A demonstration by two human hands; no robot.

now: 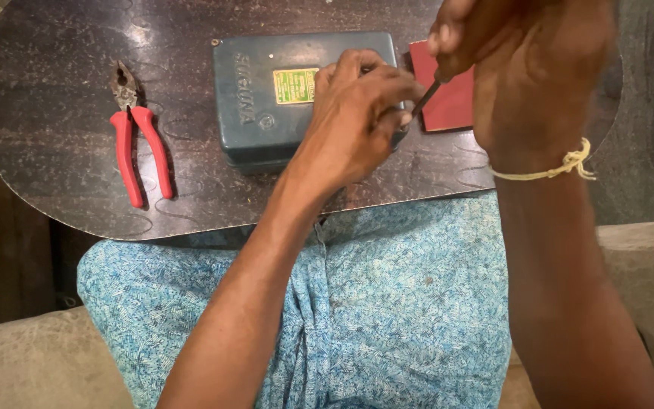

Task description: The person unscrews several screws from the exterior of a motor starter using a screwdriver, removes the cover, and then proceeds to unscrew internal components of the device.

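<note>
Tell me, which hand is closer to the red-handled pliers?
Left. The left hand rests on the dark green box beside the pliers; the right hand is farther off, past the box.

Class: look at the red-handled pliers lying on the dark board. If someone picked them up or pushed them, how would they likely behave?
The pliers look like metal, so probably stiff and fairly heavy for their size. Lying flat on the board, they would likely slide rather than roll. The red sleeves probably give good grip, though the hinged handles may swing apart.
</note>
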